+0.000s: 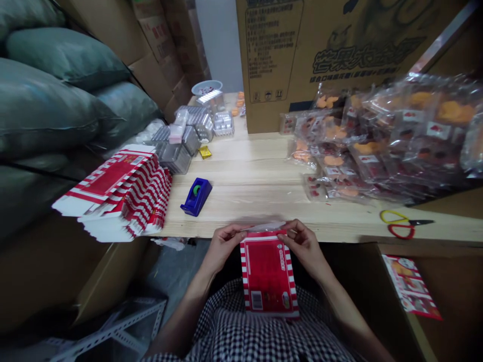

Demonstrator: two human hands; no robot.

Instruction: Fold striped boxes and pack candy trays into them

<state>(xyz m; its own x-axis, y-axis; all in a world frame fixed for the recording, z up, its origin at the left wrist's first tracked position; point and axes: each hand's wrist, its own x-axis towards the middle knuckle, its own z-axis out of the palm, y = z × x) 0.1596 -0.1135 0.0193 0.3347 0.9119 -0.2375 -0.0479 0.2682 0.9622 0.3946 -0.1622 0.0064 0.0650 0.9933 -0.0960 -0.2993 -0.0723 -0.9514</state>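
A red box with red-and-white striped edges [267, 271] is held upright between my hands, just in front of the table's near edge. My left hand [226, 246] pinches its upper left corner. At the upper right corner, my right hand [304, 246] grips it with thumb and fingers. Between my fingertips the top end shows a pale flap or clear plastic; which of these it is I cannot tell. A barcode and small print mark the face turned toward me. Beyond my left hand, a blue tape dispenser [196, 197] with green tape stands on the wooden table [249, 176].
Flat striped cartons [124, 191] lie stacked at the left, with clear plastic trays [181, 146] behind them. Clear packets [370, 146] pile up on the right, near scissors [405, 223]. A large cardboard box [275, 65] stands at the back. A printed card [411, 286] lies lower right.
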